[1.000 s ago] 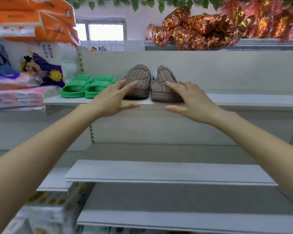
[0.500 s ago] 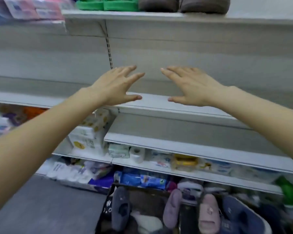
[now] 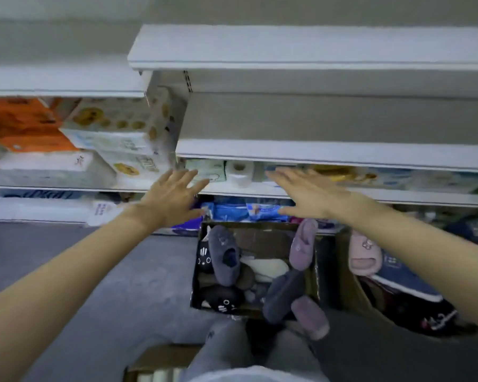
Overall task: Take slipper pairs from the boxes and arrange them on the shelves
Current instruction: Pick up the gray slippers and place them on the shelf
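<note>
Your left hand (image 3: 171, 199) and right hand (image 3: 312, 195) hover spread and empty over the box (image 3: 262, 238), full of slippers (image 3: 223, 255); the shelves (image 3: 315, 48) above it show none, so much remains.

floor (image 3: 108, 271): slipper box (image 3: 260, 238) at 6 o'clock, second box (image 3: 342, 266) at 4. mid shelf (image 3: 240, 191) at 12: toilet roll (image 3: 240, 172). left shelf (image 3: 53, 188) at 9: tissue packs (image 3: 47, 166).

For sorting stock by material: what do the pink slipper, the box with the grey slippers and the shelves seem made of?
The pink slipper is likely soft plush fabric: its surface looks fuzzy and matte. The box appears to be brown cardboard, dull, with thin flat walls. The shelves are probably painted metal, smooth and pale, but the blur leaves that open.
</note>
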### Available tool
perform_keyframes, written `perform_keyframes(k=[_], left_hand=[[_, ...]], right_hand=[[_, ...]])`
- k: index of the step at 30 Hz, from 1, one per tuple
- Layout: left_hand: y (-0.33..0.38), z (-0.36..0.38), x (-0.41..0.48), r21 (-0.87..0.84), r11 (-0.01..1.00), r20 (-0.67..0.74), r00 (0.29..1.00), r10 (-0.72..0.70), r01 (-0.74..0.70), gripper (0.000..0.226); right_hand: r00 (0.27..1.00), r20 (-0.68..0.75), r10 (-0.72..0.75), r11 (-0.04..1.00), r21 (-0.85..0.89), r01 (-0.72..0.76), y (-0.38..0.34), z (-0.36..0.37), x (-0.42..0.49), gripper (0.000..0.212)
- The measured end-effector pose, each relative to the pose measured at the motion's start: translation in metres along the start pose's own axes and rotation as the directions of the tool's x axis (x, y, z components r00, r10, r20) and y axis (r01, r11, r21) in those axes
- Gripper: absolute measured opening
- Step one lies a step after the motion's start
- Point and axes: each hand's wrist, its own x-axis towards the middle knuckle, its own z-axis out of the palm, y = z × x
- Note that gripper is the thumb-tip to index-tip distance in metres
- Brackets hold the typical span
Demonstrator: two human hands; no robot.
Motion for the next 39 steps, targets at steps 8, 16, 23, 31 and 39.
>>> perform_keyframes(k=[8,16,23,31,39], left_hand=[[0.018,0.145,-0.003,-0.197,0.967,0.430,0.900,-0.064,0.163,0.075],[0.074,0.279,-0.025,-0.377,0.832,0.626,0.774,-0.095,0.407,0.080],[0.119,0.368,0.003,-0.504,0.561,0.688,0.698,-0.199,0.656,0.077],[0.148,0.452,0.061,-0.576,0.027,0.765,0.550,-0.335,0.817,0.099],[0.170,0.490,0.112,-0.559,-0.316,0.816,0.438,-0.378,0.767,0.078]], right_hand=[[0.940,0.332,0.079,0.930,0.316,-0.189,-0.030,0.158,0.022,0.088],[0.782,0.580,0.227,0.539,0.594,-0.597,-0.055,0.323,0.011,0.080],[0.566,0.769,0.296,-0.050,0.604,-0.795,-0.090,0.450,-0.007,0.074],[0.423,0.882,0.206,-0.570,0.460,-0.681,-0.098,0.538,0.001,0.060],[0.338,0.826,0.452,-0.501,0.548,-0.670,-0.119,0.580,0.044,0.103]])
